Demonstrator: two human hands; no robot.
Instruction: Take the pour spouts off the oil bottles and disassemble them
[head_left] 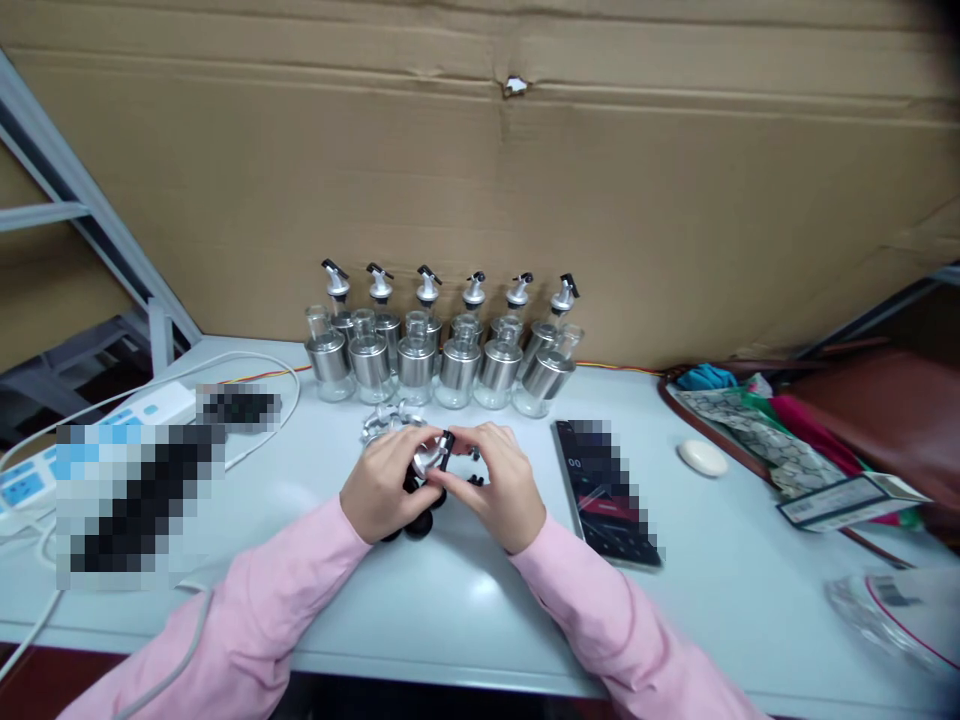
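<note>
Two hands meet over the table [450, 630]: the left hand [388, 487] pinches a small silver cap [424, 461], and the right hand [506, 484] has thumb and finger closed on a black lever [448, 445] against it. They seem to be fitting the two together; the next move probably calls for a steady left grip and careful lining-up. Loose silver rings [381, 422] and black stoppers [421, 524] lie close by, before uncapped bottles [460, 372].
</note>
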